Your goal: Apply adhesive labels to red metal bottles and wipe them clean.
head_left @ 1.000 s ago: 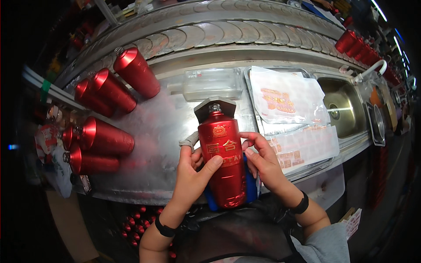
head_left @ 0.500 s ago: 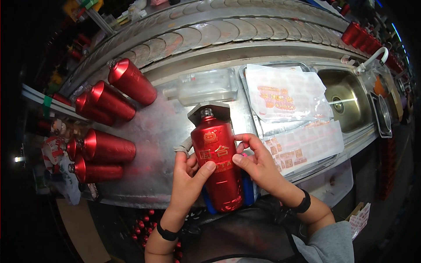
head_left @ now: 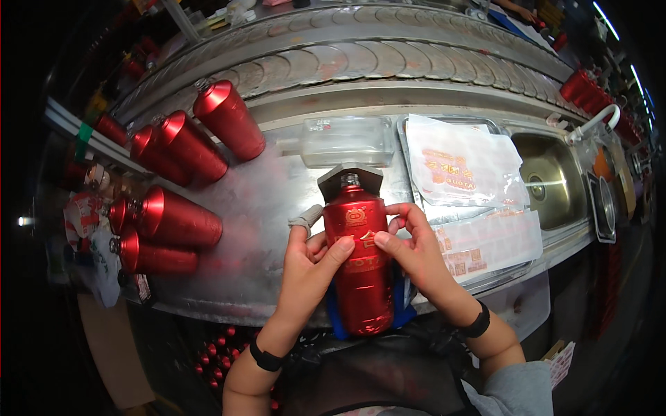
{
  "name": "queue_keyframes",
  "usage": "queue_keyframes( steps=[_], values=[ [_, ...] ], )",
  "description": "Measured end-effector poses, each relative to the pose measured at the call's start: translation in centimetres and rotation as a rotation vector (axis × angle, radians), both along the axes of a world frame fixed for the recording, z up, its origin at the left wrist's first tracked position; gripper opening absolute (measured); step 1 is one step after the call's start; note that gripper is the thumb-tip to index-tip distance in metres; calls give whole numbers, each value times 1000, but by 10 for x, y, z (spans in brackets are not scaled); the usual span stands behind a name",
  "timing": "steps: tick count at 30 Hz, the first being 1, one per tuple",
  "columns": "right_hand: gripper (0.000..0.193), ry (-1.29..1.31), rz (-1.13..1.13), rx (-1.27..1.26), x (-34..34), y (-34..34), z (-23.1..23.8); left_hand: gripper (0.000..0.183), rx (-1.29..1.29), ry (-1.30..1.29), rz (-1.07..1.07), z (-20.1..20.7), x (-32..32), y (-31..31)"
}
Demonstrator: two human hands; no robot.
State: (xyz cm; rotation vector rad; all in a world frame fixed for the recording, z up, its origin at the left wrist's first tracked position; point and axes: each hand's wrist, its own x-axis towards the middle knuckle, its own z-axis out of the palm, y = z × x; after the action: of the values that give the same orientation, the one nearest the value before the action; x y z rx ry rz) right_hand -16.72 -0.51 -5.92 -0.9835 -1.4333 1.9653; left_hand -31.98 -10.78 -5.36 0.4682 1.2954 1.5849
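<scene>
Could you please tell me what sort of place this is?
Probably a bottle workshop or factory: a segmented conveyor runs behind the metal worktop, red bottles are grouped at left, and printed sheets lie at right.

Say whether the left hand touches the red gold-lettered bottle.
Touching: the head view shows the left hand with its thumb on the front of the red gold-lettered bottle.

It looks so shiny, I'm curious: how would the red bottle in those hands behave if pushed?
The red bottle is probably slippery, given its glossy surface. Its crisp outline suggests stiffness. Its rounded sides might roll, though blue material beside it could check that.
</scene>
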Motion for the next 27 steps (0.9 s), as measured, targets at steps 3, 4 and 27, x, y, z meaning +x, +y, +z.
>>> queue_keyframes(
  steps=[3,4,27],
  values=[
    [42,-3,55,-103,-7,1,-2,72,-1,-18,-10,-1,-6,-5],
    [41,-55,41,-63,-8,-1,-2,68,6,-16,14,-5,-4,-8],
    [38,-90,53,133,-7,-9,-9,83,-60,327,22,-29,-5,-9]
  ],
)
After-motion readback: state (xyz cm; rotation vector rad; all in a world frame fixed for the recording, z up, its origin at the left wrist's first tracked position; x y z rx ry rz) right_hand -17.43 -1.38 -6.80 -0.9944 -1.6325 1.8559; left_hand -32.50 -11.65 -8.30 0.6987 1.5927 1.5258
